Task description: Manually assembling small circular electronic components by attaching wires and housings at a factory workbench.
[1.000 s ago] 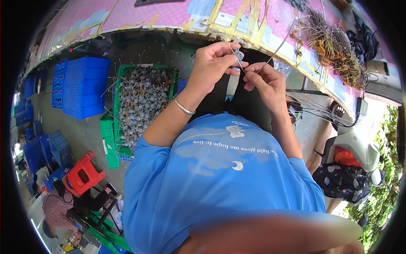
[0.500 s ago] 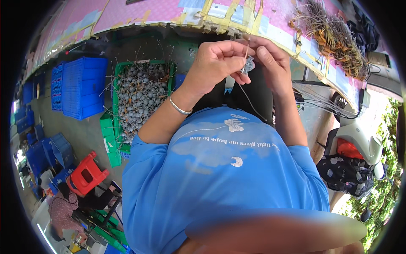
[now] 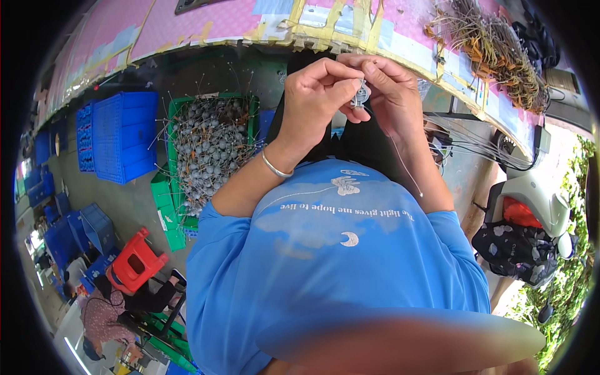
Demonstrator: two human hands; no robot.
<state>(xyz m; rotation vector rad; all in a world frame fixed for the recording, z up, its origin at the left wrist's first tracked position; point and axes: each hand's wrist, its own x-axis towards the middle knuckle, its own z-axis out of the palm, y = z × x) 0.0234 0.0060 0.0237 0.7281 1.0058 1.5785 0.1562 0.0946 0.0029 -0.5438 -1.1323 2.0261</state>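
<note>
Both hands together at a small gray part, near table edge

Head view, only one. Left hand [image 3: 322, 94]: thumb and index tips together, clamped on the gray part [image 3: 360, 95]; lower fingers curled, tips just under it. Metal bangle [image 3: 276, 165] on that wrist. Gray part sits between the two hands, above the dark-trousered lap, just off the near edge of the table [image 3: 212, 22]. Fine detail on it too small to read.

Right hand [image 3: 398, 94]: thumb bent, tip close to the index, fingers reaching across to the left fingertips at the part's upper end. Tips partly hidden; cannot tell if they are clamped on anything. Thin wire [image 3: 405, 164] hangs below this palm, runs over the right forearm, ends in a pale tip. Where its upper end goes: hidden by the hand.

Around: green crate [image 3: 254, 119] left of the left forearm, heaped with gray pieces [image 3: 209, 150], thin wires sticking out of them. Blue crates [image 3: 128, 137] further left. Table is pink, patched with yellow tape [image 3: 331, 25]; wire bundle [image 3: 490, 56], brown and orange, lies on its right part. Red stool [image 3: 134, 262] lower left, next to a co-worker [image 3: 103, 319] well apart from the hands. Scooter [image 3: 544, 194] and patterned black bag [image 3: 519, 250] at right.
</note>
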